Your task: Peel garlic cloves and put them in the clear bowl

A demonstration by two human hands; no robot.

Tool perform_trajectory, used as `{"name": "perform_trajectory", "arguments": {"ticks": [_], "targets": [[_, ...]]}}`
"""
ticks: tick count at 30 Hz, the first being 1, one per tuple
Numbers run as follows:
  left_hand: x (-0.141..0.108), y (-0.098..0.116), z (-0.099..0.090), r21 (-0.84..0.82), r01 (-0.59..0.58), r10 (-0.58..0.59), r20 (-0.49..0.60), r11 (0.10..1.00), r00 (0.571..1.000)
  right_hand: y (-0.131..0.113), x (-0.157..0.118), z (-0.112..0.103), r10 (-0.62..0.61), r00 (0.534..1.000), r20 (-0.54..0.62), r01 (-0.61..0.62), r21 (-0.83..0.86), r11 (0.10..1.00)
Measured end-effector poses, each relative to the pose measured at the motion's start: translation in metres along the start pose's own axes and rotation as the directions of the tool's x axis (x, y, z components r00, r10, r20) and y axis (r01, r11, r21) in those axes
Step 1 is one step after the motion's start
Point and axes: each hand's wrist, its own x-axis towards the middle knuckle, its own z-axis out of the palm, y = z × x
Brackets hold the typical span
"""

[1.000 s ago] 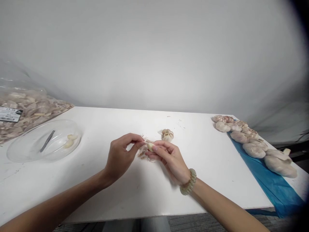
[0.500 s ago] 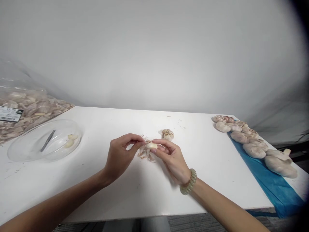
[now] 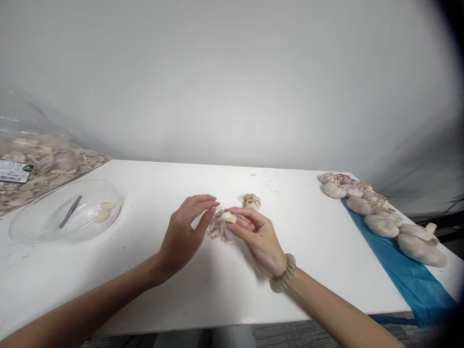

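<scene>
A pale, peeled garlic clove (image 3: 228, 218) is pinched between the thumb and fingers of my right hand (image 3: 259, 237), which wears a green beaded bracelet at the wrist. Just left of it, my left hand (image 3: 184, 232) has its thumb and fingers apart, with nothing visible between them. Papery garlic skins (image 3: 216, 231) lie in a small heap on the white table below the fingertips. Behind my right hand sits a partly broken garlic bulb (image 3: 252, 200).
At the left, a clear plastic dish (image 3: 39, 237) holds a dark narrow tool (image 3: 70, 211) and peeled cloves (image 3: 105, 212). Behind it lies a bag of garlic skins (image 3: 50, 159). Several garlic bulbs (image 3: 382, 223) line a blue sheet (image 3: 402, 270) at the right.
My left thumb and fingers have parted and moved slightly away from the clove. My right hand stays almost still with the clove in its grip.
</scene>
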Motion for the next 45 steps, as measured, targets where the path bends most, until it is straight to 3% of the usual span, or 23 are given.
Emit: {"name": "perform_trajectory", "arguments": {"ticks": [7,21,35,45], "targets": [[-0.001,0.001,-0.004,-0.003,-0.23,0.229,-0.061,0.973,0.971,-0.002,-0.001,0.0,0.02,1.0,0.007,-0.02,-0.055,0.998],[0.001,-0.004,-0.004,0.064,-0.361,0.362,-0.004,0.931,0.932,-0.003,-0.002,0.001,-0.008,1.0,-0.026,0.004,-0.16,0.987],[0.001,-0.009,-0.003,0.056,-0.425,0.416,0.118,0.904,0.902,0.0,-0.002,-0.001,0.0,0.999,-0.042,-0.01,-0.232,0.973],[0.003,-0.007,-0.003,0.063,-0.375,0.362,0.155,0.925,0.919,-0.001,0.0,-0.001,-0.011,0.999,-0.037,0.004,-0.178,0.984]]}}
